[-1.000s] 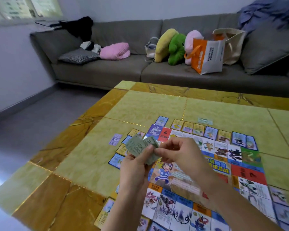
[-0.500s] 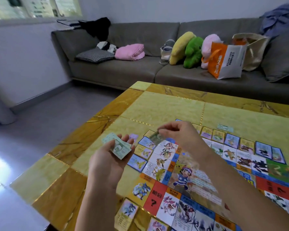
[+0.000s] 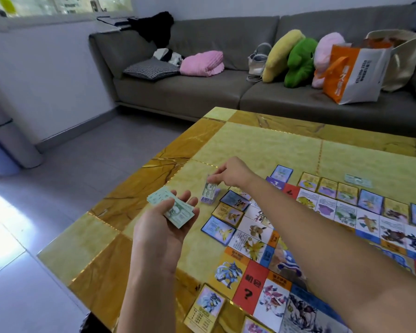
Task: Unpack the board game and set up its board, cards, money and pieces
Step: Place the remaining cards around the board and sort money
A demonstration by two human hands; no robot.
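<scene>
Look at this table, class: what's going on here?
A person is sorting out play money for a board game. The left hand holds a stack of green notes, and the right hand pinches a single note low over the table, by the corner of the game board. The board lies open, with cards lined along its edges.

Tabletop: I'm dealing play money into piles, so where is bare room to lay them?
Bare: the far stretch of table between its far edge and the card row, apart from one banknote; also the left strip between table edge and game board. Crowded: the board's card-lined edges.
</scene>
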